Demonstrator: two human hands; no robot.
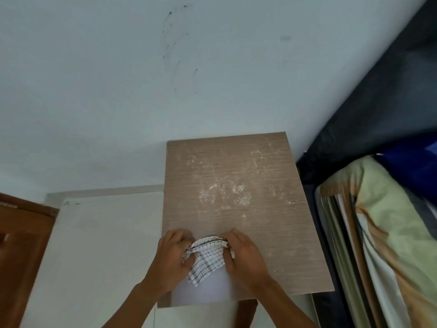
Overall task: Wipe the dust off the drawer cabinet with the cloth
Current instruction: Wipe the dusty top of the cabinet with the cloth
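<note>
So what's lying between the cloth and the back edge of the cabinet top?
Only white dust on the cabinet top, beyond the cloth; the head view shows it.

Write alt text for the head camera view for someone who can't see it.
Both hands, left hand and right hand, bunch a white checked cloth at the near edge of a wood-grain drawer cabinet top still streaked with white dust. A pale wall stands behind; bedding lies to the right.

A pale wall with dark scuff marks fills the top; a brown wooden door stands at left; rumpled green-and-tan bedding lies at right beneath dark fabric.
</note>
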